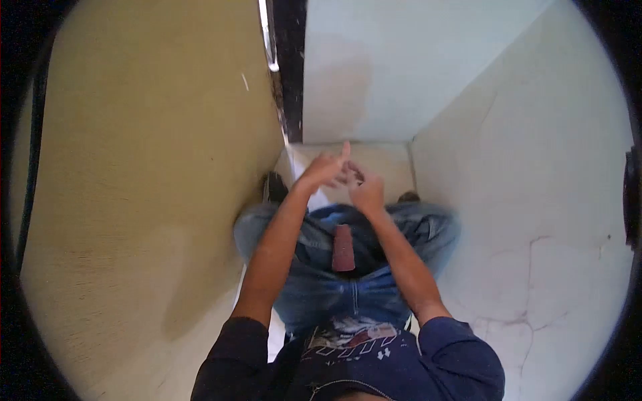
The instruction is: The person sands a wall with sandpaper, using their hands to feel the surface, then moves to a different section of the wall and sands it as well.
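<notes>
Both hands are out in front of me, low above the floor and past my knees. My left hand point(326, 171) has one finger pointing away and the others loosely apart, slightly blurred. Close beside it, my right hand point(368, 192) is curled with its fingertips together near the left fingers; what it pinches, if anything, I cannot tell. A reddish-brown strip point(343, 248), rough and matte like folded sandpaper, lies on the lap of my blue jeans point(314, 287), between my forearms. Neither hand touches it.
A yellowish-brown panel point(147, 134) rises close on my left, with a dark gap point(291, 73) along its edge. A pale wall point(374, 73) stands ahead, and a cracked wall point(535, 220) is on my right. Pale floor point(391, 160) shows between them.
</notes>
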`<state>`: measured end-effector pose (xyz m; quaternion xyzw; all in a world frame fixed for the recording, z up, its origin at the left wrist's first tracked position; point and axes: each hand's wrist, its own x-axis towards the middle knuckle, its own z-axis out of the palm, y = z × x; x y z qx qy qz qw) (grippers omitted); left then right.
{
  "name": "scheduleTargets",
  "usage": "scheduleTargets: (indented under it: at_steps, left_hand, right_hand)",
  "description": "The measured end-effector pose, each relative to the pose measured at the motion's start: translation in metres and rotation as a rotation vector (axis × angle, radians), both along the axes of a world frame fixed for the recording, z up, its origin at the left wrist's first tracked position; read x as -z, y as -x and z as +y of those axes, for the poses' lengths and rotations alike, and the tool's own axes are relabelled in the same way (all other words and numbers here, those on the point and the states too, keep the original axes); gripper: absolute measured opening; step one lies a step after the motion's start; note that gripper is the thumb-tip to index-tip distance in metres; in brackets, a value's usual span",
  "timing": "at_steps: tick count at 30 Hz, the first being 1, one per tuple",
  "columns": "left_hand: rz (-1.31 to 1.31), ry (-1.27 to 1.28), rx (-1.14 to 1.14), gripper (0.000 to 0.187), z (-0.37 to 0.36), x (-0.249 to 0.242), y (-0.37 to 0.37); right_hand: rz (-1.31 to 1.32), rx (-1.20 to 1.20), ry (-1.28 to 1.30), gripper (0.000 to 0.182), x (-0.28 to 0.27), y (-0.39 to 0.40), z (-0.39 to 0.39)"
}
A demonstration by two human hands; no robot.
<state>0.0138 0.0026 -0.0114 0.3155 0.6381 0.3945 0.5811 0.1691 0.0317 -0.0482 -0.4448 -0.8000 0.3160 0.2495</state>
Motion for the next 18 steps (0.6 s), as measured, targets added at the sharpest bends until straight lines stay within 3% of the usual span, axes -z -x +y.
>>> scheduleTargets:
  at_steps: [2,6,7,11,14,18]
  left_hand:
    - [0.042,-0.016,-0.042,0.072,-0.001,0.005,0.004]
    - [0.100,-0.047,-0.053,0.065,0.001,-0.001,0.008]
    - [0.109,-0.067,-0.050,0.064,0.004,0.002,0.010]
    - [0.152,-0.109,-0.066,0.061,-0.001,0.006,0.009]
    - [0.163,-0.146,-0.104,0.059,-0.001,0.001,0.011]
    - [0.167,-0.144,-0.183,0.056,0.006,0.005,0.013]
  right_hand:
    - [0.086,-0.026,0.089,0.034,-0.003,-0.017,-0.003]
    - [-0.063,-0.426,0.308,0.040,-0.038,-0.040,-0.016]
    - [-0.122,-0.517,0.263,0.041,-0.054,-0.044,-0.018]
    - [-0.086,-0.443,0.220,0.054,-0.067,-0.074,-0.038]
    - [-0.181,-0.515,0.279,0.057,-0.089,-0.102,-0.051]
    - [-0.307,-0.506,0.114,0.054,-0.070,-0.114,-0.071]
